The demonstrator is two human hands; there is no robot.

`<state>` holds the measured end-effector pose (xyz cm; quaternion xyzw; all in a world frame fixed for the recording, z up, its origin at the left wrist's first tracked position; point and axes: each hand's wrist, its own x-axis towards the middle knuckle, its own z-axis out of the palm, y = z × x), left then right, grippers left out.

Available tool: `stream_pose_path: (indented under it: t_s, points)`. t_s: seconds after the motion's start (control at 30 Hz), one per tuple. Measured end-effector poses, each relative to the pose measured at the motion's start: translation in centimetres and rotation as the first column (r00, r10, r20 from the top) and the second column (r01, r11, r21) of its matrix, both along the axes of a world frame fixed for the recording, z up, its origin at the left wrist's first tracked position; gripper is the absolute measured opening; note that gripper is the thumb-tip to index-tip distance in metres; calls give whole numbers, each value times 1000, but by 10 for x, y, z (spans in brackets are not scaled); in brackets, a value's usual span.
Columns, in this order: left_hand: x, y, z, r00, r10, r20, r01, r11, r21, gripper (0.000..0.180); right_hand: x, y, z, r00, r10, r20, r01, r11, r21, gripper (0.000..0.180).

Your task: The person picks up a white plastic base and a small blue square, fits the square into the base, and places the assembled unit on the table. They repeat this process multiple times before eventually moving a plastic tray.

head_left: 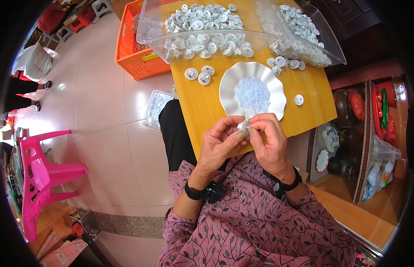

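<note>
Left hand: the left hand (222, 138) has thumb and index finger closed on one side of a small white plastic cap (244, 127).
Right hand: the right hand (270, 144) pinches the other side; the fingertips of both hands meet around it, hiding much of its shape.
Held cap: raised at the near edge of the yellow wooden table (196, 107), just on the wearer's side of the scalloped white plate (229, 95).
Plate: set in the table's middle, holding a pile of pale bluish flat chips (253, 93).
Loose caps: three slotted round caps (204, 79) lie toward the table's left edge; a single round cap (298, 99) lies between plate and right edge.
Far edge: two clear plastic bins (149, 26) stand there, heaped with white caps (202, 26).
Step in hand: apparently two-handed fingertip work on one cap; whether a chip is against it cannot be told.
Next move: probably calls for a steady left pinch and fine, light pressure from the right fingertips, keeping the cap aligned.
</note>
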<state>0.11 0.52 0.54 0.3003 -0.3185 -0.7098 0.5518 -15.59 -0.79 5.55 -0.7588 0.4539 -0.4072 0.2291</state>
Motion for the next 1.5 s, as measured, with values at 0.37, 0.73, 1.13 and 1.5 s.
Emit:
stream_pose_path:
  t_s: [0.37, 0.73, 1.13, 1.5]
  points:
    - [0, 0, -2, 1000, -5, 7, 5, 1000, -29, 30, 2, -1, 1, 999, 26, -38, -28, 999, -31, 8]
    - [2, -3, -6, 998, 25, -59, -27, 999, -29, 29, 5, 8, 2, 997, -17, -69, 11, 995, -98, 24]
    - [4, -15, 19, 999, 38, 7, -38, 998, -45, 29, -1, 6, 8, 999, -2, -46, -6, 985, -175, 32]
    - [57, -144, 129, 791, 579, 198, -494, 795, -352, 28, -66, -4, -4, 940, -328, -99, 304, 931, -200, 20]
